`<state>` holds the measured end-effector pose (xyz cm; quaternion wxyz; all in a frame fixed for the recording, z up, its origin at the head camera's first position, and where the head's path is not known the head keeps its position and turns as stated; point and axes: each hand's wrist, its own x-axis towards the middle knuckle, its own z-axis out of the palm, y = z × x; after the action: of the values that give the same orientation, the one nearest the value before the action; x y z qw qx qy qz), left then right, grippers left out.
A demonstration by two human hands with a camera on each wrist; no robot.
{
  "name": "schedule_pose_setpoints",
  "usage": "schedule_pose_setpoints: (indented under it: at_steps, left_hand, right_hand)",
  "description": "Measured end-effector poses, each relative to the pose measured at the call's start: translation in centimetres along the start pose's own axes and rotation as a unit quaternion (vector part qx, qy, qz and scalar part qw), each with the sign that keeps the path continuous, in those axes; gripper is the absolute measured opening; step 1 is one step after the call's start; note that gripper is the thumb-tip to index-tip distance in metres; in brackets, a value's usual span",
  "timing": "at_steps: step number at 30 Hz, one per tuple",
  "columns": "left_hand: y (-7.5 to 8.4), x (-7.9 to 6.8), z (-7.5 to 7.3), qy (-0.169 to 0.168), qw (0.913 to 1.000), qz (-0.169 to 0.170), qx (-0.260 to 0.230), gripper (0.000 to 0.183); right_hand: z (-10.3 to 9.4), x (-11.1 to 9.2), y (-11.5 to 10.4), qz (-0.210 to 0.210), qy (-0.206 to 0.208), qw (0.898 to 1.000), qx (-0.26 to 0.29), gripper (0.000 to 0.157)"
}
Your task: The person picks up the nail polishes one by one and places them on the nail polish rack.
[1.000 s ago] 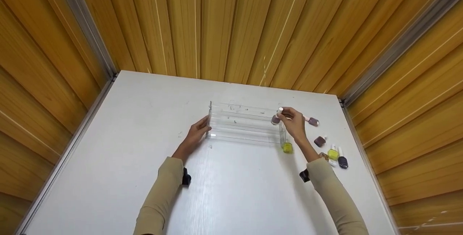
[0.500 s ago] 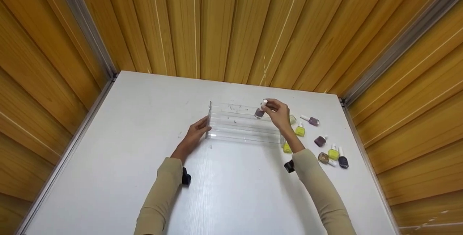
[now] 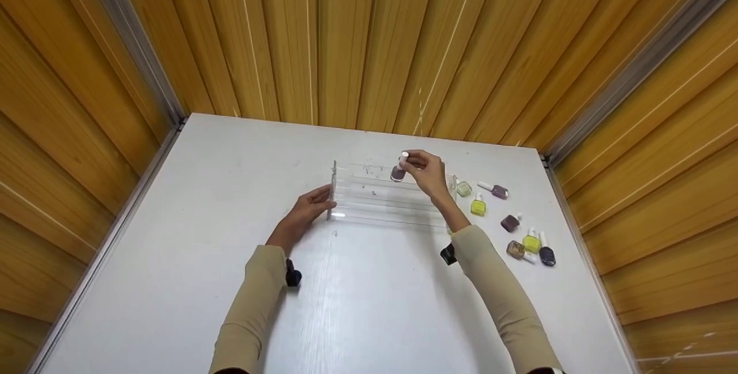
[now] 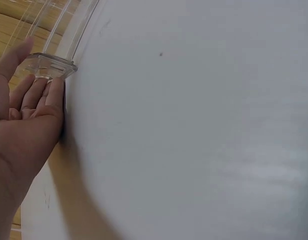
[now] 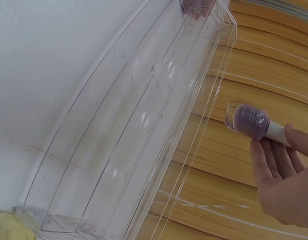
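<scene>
purple bottle [image 3: 397,174]: centre frame, pinched by the right hand [image 3: 428,174] at its white cap [image 3: 403,157]; i note it shifted left, along the upper edge of the clear rack [image 3: 392,205], so i judge it unplaced. left hand [image 3: 307,210]: fingers loosely extended, touching rack's left end.

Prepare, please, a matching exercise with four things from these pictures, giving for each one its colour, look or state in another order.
1. left hand
2. right hand
3. stepped rack
4. held bottle

A. purple
B. holds a white cap
C. transparent
D. touches the end of the stepped rack

Pairs: 1-D, 2-B, 3-C, 4-A
</scene>
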<state>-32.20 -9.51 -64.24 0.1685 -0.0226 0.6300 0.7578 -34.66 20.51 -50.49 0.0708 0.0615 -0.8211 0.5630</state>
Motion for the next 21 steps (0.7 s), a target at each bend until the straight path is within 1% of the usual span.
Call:
schedule_pose_setpoints:
  at_steps: [5, 9, 18, 21]
  left_hand:
    - [0.0, 0.2, -0.4, -0.011, 0.9999, 0.002, 0.006, 0.069]
    - [-0.2, 0.1, -0.6, -0.005, 0.9999, 0.01, 0.01, 0.067]
    - [-0.3, 0.1, -0.3, 0.001, 0.9998, 0.02, -0.003, 0.066]
    - [-0.4, 0.2, -0.2, 0.005, 0.9999, 0.016, 0.001, 0.065]
  right_hand:
    - [1.1, 0.7, -0.6, -0.002, -0.004, 1.0, 0.0, 0.027]
    - [2.4, 1.1, -1.0, -0.005, -0.013, 1.0, -0.003, 0.026]
    - [5.0, 1.5, -1.2, -0.018, -0.02, 1.0, 0.012, 0.025]
    - [5.7, 1.5, -1.0, -0.022, -0.017, 0.999, 0.019, 0.024]
